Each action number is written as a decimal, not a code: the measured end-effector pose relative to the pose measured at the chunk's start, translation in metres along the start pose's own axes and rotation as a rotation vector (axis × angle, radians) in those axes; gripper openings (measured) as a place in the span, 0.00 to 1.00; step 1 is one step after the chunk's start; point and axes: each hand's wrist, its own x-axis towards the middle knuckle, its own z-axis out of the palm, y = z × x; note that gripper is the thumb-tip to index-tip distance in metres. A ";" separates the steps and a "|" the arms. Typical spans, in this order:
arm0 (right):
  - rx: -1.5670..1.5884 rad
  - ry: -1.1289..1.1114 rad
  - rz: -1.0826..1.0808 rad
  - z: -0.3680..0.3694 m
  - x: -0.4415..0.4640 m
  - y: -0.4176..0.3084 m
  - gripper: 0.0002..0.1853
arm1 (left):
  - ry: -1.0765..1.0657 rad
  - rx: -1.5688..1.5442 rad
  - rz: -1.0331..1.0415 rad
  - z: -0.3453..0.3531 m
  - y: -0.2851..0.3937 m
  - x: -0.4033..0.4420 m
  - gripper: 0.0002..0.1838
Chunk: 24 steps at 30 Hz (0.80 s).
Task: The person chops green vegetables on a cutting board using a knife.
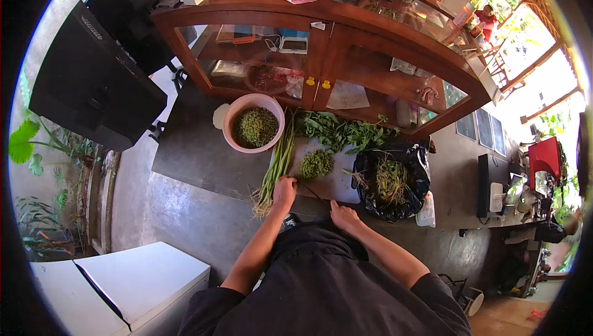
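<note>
My left hand (285,191) is closed at the lower part of a bunch of long green stalks (283,153) with pale roots; what its fingers grip is too small to make out. My right hand (344,216) is closed on the handle end of a thin dark knife (310,191), whose blade points toward my left hand. Beyond the knife, a pile of chopped greens (316,164) sits on a pale board (343,178). Leafy greens (333,129) lie behind it. A pink tub (277,139) holding small green pieces stands at the back left.
Right of the board, a black plastic bag (421,178) holds roots and trimmings. A wooden glass-door cabinet (321,58) stands behind the dark table (185,144). A white appliance (145,274) is at lower left. A person (487,22) in red is far off at upper right.
</note>
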 end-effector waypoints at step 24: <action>-0.036 0.103 -0.047 0.013 0.008 0.012 0.18 | -0.062 0.095 0.015 -0.006 0.005 -0.006 0.08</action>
